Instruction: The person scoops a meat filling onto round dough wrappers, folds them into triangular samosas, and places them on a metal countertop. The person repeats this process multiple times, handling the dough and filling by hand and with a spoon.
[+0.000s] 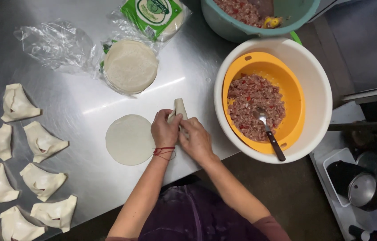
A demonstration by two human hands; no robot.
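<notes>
Both hands meet over a folded dumpling wrapper (180,107) on the steel table (81,107). My left hand (164,129), with a red string at the wrist, pinches the wrapper's left side. My right hand (196,140) presses its right side from below. A flat round wrapper (129,139) lies just left of my left hand. To the right, an orange bowl (292,96) of minced meat filling (255,106) sits inside a white basin (320,89), with a spoon (268,131) stuck in the filling.
Several folded dumplings (41,142) lie along the table's left side. A stack of round wrappers (130,66) rests on open plastic at the back, beside a green-labelled pack (155,13). A teal bowl (237,29) of filling stands behind the basin. Pots (361,189) sit lower right.
</notes>
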